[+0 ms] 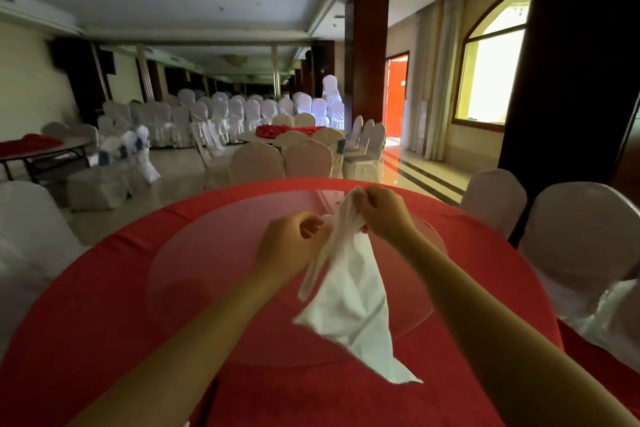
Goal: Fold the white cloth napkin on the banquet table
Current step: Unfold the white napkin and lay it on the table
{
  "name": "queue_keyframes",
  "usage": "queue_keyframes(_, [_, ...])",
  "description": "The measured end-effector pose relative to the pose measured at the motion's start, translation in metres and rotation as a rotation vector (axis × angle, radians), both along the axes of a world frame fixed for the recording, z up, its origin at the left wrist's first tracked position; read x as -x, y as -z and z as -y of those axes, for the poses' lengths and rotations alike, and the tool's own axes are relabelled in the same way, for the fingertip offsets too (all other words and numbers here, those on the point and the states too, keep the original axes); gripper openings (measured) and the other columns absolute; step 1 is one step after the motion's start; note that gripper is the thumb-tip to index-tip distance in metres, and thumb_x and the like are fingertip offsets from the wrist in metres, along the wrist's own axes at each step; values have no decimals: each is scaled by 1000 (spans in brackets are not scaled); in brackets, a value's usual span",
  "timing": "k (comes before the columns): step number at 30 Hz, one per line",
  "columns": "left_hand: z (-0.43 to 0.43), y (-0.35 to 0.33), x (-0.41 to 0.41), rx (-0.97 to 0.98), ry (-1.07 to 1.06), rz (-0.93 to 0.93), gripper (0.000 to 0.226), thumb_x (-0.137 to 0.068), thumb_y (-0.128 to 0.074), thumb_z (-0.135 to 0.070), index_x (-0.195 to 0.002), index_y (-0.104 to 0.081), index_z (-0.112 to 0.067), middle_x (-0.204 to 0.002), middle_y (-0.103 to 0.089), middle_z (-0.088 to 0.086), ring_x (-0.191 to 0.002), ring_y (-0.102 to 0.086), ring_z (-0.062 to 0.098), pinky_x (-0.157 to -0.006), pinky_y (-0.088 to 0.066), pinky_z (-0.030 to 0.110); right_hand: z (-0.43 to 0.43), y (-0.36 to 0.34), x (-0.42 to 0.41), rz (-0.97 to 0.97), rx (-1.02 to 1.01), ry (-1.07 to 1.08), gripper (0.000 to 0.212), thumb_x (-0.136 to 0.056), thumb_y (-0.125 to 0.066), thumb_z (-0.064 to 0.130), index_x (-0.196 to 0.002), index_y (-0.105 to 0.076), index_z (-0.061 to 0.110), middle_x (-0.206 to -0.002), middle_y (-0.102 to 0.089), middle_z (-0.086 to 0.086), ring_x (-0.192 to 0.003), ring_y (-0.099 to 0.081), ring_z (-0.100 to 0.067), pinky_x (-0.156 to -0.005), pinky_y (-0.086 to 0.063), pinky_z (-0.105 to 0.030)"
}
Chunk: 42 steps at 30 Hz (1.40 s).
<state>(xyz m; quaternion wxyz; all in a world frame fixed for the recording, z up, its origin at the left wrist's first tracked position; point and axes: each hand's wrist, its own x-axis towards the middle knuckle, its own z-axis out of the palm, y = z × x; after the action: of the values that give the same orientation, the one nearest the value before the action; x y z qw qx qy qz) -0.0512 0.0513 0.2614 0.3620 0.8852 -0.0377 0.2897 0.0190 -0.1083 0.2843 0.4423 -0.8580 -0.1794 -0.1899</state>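
A: Where is the napkin (pixel 349 288)?

B: Held up over the middle of the bench (pixel 104 305), gathered at its top and hanging loose below. It widens downward to a point nearest the person. Whether that point touches the bench, I cannot tell.

A: And the hands?

B: Right hand (pixel 384 215): fingers curled, gripping the bunched top of the napkin, one corner sticking up just past the fingertips. Left hand (pixel 287 246): just beside it and a little lower, fingers curled, pinching the napkin's left edge, which falls from there as a narrow fold. Both forearms reach in from the near edge.

A: What lies under it?

B: A red cloth (pixel 69 357) covers the round bench. A glass disc (pixel 194 253) rests on its centre, and the napkin hangs over the disc's right part.

A: Around the bench?

B: White-covered chairs (pixel 581 236) stand at the right and left. More of them sit in rows farther down the hall.
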Motion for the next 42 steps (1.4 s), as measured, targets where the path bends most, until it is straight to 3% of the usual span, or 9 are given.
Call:
queue_keyframes(6, [-24,-12,-9,-138,-124,-28,12,-83,-60,-17,-85,-68,-8,-86,-72,13,-82,-64,31,-67,-44,31,12,-4,-3,-122,222,-158,22,-94,-44,10,-90,-65,3,-77,-65,-7,-62,-64,-19,-53,-51,-18])
queue_keyframes(10, [-32,-33,-23,-190,-64,-102,10,-83,-63,-15,-86,-69,-7,-92,-71,12,-88,-64,29,-77,-50,36,24,-6,1,-64,397,-185,24,-89,-58,18,-99,-68,0,-91,-71,-18,-79,-67,-29,-77,-55,-32])
queue_keyframes(15, [-21,-58,-22,-303,45,68,3,-80,-66,-14,-79,-66,-11,-74,-65,-1,-71,-61,17,-63,-45,26,28,-13,11,-201,323,-341,38,-90,-54,34,-101,-63,-1,-102,-66,-24,-93,-62,-37,-86,-52,-47])
queue_keyframes(19, [-10,-76,-22,-256,171,15,2,-78,-69,-14,-79,-70,-12,-74,-63,-6,-65,-54,1,-57,-38,3,12,-19,20,-124,176,-402,20,-92,-53,21,-103,-65,10,-87,-69,-4,-82,-66,-22,-83,-56,-40])
queue_keyframes(25, [-15,-86,-16,-264,148,103,7,-78,-71,-12,-82,-71,-7,-83,-70,7,-74,-60,16,-71,-49,30,-11,-28,27,-43,207,-346,30,-91,-53,31,-83,-67,5,-74,-69,-7,-67,-66,-20,-76,-57,-41])
queue_keyframes(32, [-38,-80,-5,-428,90,-14,12,-83,-63,-17,-81,-68,-7,-74,-66,8,-70,-60,21,-60,-40,27,-23,-36,18,80,98,-76,26,-89,-45,8,-75,-64,-3,-75,-58,-20,-69,-50,-25,-66,-44,-37])
queue_keyframes(34, [-52,-76,-3,-291,111,-94,15,-87,-59,-13,-88,-69,-2,-80,-68,18,-67,-59,21,-58,-45,29,-16,-40,12,70,-12,-61,24,-88,-43,4,-83,-64,-7,-73,-57,-16,-67,-51,-23,-64,-42,-33])
queue_keyframes(37, [-60,-75,2,129,210,-56,17,-88,-60,-15,-97,-69,-3,-86,-68,15,-66,-64,12,-57,-53,18,-6,-28,13,92,263,-33,26,-92,-44,13,-80,-61,-2,-63,-50,-3,-56,-44,-16,-51,-33,-26])
queue_keyframes(42, [-47,-73,0,26,52,89,43,-88,-59,-30,-73,-64,10,-64,-53,13,-62,-47,16,-58,-37,18,19,24,2,-84,478,28,21,-92,-46,12,-81,-62,4,-82,-62,-11,-71,-60,-24,-69,-53,-35])
